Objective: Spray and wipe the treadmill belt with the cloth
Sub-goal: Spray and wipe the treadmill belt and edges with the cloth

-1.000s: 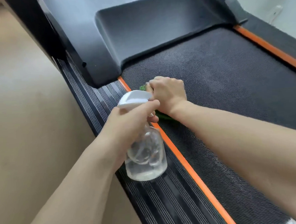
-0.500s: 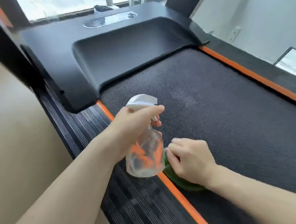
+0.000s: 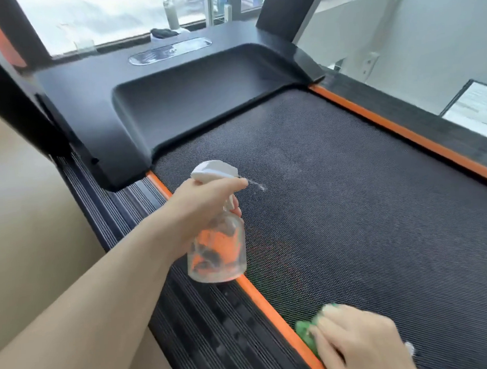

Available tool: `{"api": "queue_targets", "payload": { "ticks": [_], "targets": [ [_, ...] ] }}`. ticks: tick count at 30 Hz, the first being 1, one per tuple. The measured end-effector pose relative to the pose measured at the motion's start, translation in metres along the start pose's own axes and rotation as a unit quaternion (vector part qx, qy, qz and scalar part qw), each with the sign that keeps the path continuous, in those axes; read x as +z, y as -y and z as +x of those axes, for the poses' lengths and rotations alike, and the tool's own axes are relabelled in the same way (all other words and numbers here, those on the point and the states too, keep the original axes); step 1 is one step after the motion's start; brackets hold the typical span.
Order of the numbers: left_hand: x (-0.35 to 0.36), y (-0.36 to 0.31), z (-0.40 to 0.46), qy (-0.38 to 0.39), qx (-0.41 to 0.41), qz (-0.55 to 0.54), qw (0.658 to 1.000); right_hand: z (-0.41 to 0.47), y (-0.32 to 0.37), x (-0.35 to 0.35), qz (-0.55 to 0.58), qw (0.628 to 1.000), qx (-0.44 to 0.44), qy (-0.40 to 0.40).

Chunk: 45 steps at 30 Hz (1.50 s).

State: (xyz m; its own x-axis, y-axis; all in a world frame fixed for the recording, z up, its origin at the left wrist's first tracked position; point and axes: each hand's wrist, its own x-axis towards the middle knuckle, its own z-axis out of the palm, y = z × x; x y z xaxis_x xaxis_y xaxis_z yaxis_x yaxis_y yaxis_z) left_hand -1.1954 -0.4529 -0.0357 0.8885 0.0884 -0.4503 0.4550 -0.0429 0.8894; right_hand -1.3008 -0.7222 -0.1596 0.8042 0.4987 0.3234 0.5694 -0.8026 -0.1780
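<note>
Since half a second ago the right hand (image 3: pixel 360 345) has dragged the crumpled green cloth (image 3: pixel 307 334) back toward the person along the belt's near edge, and the left hand (image 3: pixel 201 207) has lifted the clear round plastic spray bottle with the white trigger head (image 3: pixel 216 243) a little and fired: a thin streak of liquid now hangs just ahead of the nozzle. The left hand's fingers are curled round the bottle neck, one finger on the trigger. The right hand lies over the cloth with fingers bent down on it, pressing it to the black textured treadmill belt (image 3: pixel 366 205) just beside the orange side strip (image 3: pixel 260 297); blur hides the exact finger placement. The belt stretches ahead of and to the right of both hands, with a faint damp patch beyond the nozzle. The cloth looks soft, light and limp, so it is probably best bunched under the palm. The bottle appears nearly empty, hence light, likely slick if wet, and best held at the neck.
</note>
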Motion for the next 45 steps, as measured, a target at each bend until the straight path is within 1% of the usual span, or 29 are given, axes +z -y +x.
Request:
{"api": "queue_targets", "payload": {
  "ticks": [1,3,4,6,11,14,15,17,19,21,25,26,28,29,30,32,34,35,37,39,41,43,45],
  "targets": [
    [0.003,0.002,-0.001,-0.003,-0.005,0.01,1.0,-0.018,-0.009,-0.008,-0.013,1.0,-0.008,-0.006],
    [0.01,0.003,-0.001,-0.001,-0.006,0.032,0.999,-0.026,-0.024,-0.016,-0.039,0.998,-0.048,-0.013],
    [0.013,0.004,-0.003,0.005,-0.004,0.034,0.999,-0.019,-0.028,-0.015,-0.042,0.997,-0.071,-0.013],
    [0.016,0.006,-0.003,0.012,-0.003,0.041,0.999,0.011,-0.031,-0.007,-0.04,0.996,-0.076,-0.007],
    [0.0,0.022,0.004,-0.036,0.006,0.055,0.998,0.149,-0.042,0.037,-0.076,0.994,0.078,-0.027],
    [-0.017,0.034,0.007,-0.051,0.018,0.027,0.998,0.237,-0.043,0.061,-0.074,0.984,0.159,0.008],
    [-0.022,0.038,0.008,-0.05,0.021,0.022,0.998,0.255,-0.043,0.066,-0.07,0.982,0.174,0.013],
    [-0.028,0.042,0.012,-0.045,0.013,0.024,0.999,0.263,-0.04,0.068,-0.069,0.981,0.183,0.019],
    [-0.027,0.042,0.013,-0.05,0.011,0.005,0.999,0.236,-0.034,0.062,-0.061,0.984,0.164,0.023],
    [-0.024,0.037,0.018,-0.047,0.013,-0.013,0.999,0.186,-0.024,0.052,-0.051,0.991,0.121,0.013],
    [-0.015,0.028,0.034,-0.032,0.021,-0.016,0.999,0.089,-0.01,0.022,0.016,0.999,-0.034,0.024],
    [-0.013,0.027,0.038,-0.031,0.022,-0.017,0.999,0.08,-0.013,0.018,0.026,0.997,-0.071,0.027],
    [-0.009,0.024,0.044,-0.032,0.027,-0.025,0.999,0.096,-0.026,0.018,0.02,0.991,-0.131,0.034],
    [-0.009,0.023,0.046,-0.031,0.031,-0.023,0.999,0.115,-0.033,0.024,0.008,0.99,-0.135,0.036],
    [-0.009,0.023,0.046,-0.03,0.03,-0.02,0.999,0.141,-0.041,0.033,-0.002,0.994,-0.108,0.027],
    [-0.01,0.027,0.047,-0.035,0.03,-0.023,0.999,0.206,-0.057,0.054,-0.032,0.999,0.011,-0.005],
    [-0.01,0.029,0.048,-0.041,0.032,-0.028,0.998,0.266,-0.066,0.072,-0.065,0.992,0.106,-0.005],
    [-0.009,0.031,0.047,-0.044,0.033,-0.025,0.998,0.288,-0.067,0.079,-0.073,0.988,0.136,0.009],
    [-0.006,0.031,0.045,-0.055,0.042,-0.009,0.998,0.312,-0.065,0.083,-0.088,0.983,0.161,0.026],
    [-0.001,0.03,0.041,-0.059,0.051,0.024,0.997,0.301,-0.056,0.074,-0.087,0.981,0.171,0.027],
    [0.006,0.027,0.034,-0.059,0.064,0.043,0.995,0.256,-0.044,0.065,-0.053,0.985,0.16,0.023],
    [0.017,0.025,0.026,-0.039,0.061,0.06,0.996,0.177,-0.027,0.046,-0.024,0.991,0.133,0.013],
    [0.031,0.023,0.016,-0.004,0.051,0.071,0.996,0.089,-0.014,0.017,0.01,0.997,0.076,0.01]
  ]
}}
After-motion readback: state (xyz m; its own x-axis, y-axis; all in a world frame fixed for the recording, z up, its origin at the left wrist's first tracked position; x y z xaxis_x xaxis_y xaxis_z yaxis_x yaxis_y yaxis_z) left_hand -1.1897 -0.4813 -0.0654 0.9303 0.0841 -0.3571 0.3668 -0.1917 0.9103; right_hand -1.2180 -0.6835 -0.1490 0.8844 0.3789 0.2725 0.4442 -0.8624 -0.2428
